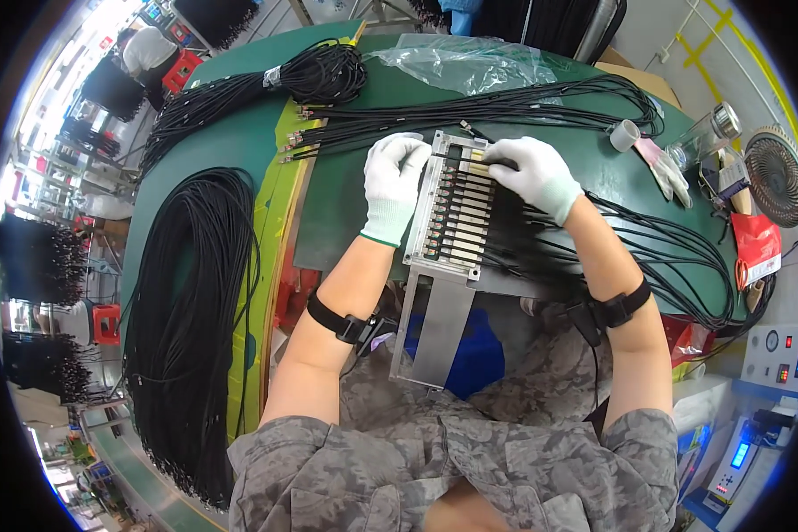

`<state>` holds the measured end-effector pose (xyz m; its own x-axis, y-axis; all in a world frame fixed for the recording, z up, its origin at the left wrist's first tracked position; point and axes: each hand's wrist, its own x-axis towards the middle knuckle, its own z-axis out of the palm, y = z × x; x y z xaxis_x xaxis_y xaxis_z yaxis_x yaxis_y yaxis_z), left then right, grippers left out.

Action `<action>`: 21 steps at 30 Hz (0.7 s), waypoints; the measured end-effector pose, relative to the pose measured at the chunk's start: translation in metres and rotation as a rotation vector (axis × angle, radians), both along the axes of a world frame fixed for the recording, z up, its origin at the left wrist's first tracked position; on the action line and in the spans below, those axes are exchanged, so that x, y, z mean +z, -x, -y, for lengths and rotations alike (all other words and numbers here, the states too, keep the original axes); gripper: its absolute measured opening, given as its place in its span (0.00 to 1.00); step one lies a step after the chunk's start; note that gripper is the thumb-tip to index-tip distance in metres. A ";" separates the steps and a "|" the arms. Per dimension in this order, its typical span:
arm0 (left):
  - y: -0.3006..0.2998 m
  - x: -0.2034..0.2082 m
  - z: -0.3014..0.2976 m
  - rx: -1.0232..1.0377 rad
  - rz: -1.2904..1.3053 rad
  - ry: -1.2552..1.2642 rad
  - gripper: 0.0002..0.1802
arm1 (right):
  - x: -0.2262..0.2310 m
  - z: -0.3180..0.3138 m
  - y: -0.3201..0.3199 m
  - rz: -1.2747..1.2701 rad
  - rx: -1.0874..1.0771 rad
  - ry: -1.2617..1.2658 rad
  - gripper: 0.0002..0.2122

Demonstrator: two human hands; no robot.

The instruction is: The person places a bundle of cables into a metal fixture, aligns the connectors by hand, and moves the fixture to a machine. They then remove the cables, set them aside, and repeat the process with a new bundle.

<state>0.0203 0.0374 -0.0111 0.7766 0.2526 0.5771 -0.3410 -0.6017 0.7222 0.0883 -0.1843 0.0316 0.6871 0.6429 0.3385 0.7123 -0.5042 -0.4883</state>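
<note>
both forearms rise from the lower edge and lean inward, elbows bent and set wide, so the two gloved hands meet over the top end of a metal rack. the left hand stands upright, its wrist nearly straight, thumb and forefinger curled into a ring whose tips pinch one end of a black cable. the right hand comes in from the right, back of the hand up and wrist angled toward the left, thumb and fingers closed on the same cable. the cable lies across the rack's upper end, strung between the two grips. below it, a row of cable ends sits side by side in the slots, and their cables trail off to the right, passing under the right forearm. the rack rests on the green counter, tilted a little, its near plate reaching over the person's lap. more cables lie just beyond the hands, and a large black coil sits well to the left.
</note>
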 end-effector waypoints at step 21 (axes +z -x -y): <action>-0.001 0.008 0.001 -0.045 -0.273 -0.080 0.13 | 0.006 0.011 0.005 0.234 -0.077 0.232 0.05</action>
